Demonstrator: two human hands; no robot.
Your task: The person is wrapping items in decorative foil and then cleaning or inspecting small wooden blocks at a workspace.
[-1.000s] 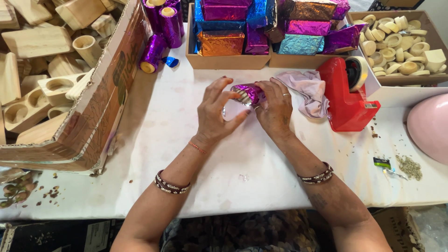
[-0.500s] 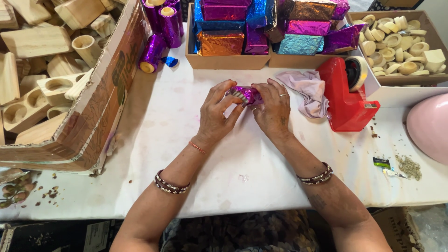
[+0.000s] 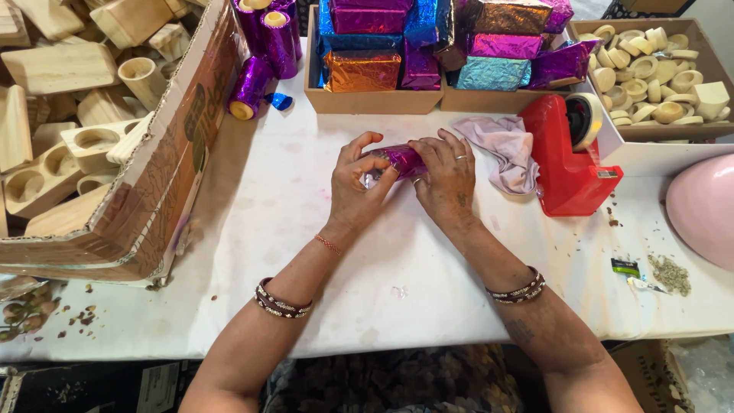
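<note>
Both my hands meet over the white table cover (image 3: 252, 199) around a small piece wrapped in shiny magenta foil (image 3: 397, 159). My left hand (image 3: 356, 187) cups its left end, fingers curled over the foil. My right hand (image 3: 445, 177) presses on its right side, a ring on one finger. Most of the wrapped piece is hidden under my fingers.
A big cardboard box (image 3: 164, 164) of bare wooden blocks stands at left. Purple foil-wrapped cylinders (image 3: 260, 53) lie behind it. Two trays (image 3: 367, 99) hold foil-wrapped pieces. A red tape dispenser (image 3: 569, 164), a pale cloth (image 3: 505, 149), a box of wooden rings (image 3: 657, 65) and a pink bowl (image 3: 703, 210) sit right.
My fingers have shifted over the foil-wrapped piece, turning it a little; both hands stay in the same spot on the table.
</note>
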